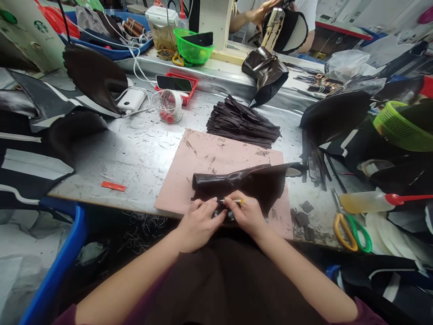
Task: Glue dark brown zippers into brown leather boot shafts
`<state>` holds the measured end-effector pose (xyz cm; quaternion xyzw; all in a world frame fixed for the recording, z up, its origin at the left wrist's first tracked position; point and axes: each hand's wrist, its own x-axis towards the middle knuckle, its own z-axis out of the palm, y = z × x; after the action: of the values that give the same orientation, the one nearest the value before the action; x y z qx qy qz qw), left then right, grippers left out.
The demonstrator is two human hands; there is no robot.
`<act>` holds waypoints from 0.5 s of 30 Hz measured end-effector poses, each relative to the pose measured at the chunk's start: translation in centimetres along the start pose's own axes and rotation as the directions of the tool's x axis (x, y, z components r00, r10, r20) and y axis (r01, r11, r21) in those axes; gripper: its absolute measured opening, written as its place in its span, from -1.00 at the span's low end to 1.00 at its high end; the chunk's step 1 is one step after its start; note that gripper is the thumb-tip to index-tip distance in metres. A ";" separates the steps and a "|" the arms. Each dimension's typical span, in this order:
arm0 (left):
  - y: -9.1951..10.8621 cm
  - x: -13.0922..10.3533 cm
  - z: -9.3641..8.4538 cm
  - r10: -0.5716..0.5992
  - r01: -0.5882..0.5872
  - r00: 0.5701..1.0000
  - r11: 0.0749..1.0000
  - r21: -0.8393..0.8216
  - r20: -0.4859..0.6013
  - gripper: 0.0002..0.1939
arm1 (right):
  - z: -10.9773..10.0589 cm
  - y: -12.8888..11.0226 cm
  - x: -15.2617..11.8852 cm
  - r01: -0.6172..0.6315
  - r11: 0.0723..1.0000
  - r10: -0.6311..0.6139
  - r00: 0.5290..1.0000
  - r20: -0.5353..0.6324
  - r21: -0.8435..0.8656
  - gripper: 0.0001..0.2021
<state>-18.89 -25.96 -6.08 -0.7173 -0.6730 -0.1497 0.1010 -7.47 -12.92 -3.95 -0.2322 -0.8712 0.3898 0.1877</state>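
A dark brown leather piece [250, 180], shaped like a boot upper, lies across a pinkish board [203, 151] at the table's front edge. My left hand [199, 221] is closed on the near edge of the leather, its fingertips pinching it. Close beside it, my right hand [246, 212] grips a thin stick-like tool [238, 201] with a pale yellow end. The tool's tip points left toward my left fingertips; its kind is too small to make out. My fingers hide part of the leather edge between the hands.
Behind the board lies a stack of dark leather strips [240, 122]. Scissors [352, 230] and a glue bottle [368, 202] lie at right. An orange-red strip [113, 186], a clear jar [167, 107] and leather pieces [91, 72] are at left. A co-worker's hand [260, 13] shows beyond.
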 end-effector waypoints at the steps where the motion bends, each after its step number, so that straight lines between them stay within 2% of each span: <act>1: 0.0 0.0 0.0 0.001 -0.001 1.000 1.000 -0.003 0.001 -0.73 | 0.0 0.0 0.0 -0.005 1.000 0.005 1.000 -0.004 0.001 -0.81; 15: 0.0 0.0 0.0 0.001 0.000 1.000 1.000 -0.021 0.020 -0.73 | -0.2 -0.2 0.1 -0.051 0.999 0.050 0.998 0.036 0.015 -0.80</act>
<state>-18.85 -25.94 -6.10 -0.7199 -0.6721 -0.1497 0.0867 -7.56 -12.88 -3.66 -0.2455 -0.8651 0.4054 0.1640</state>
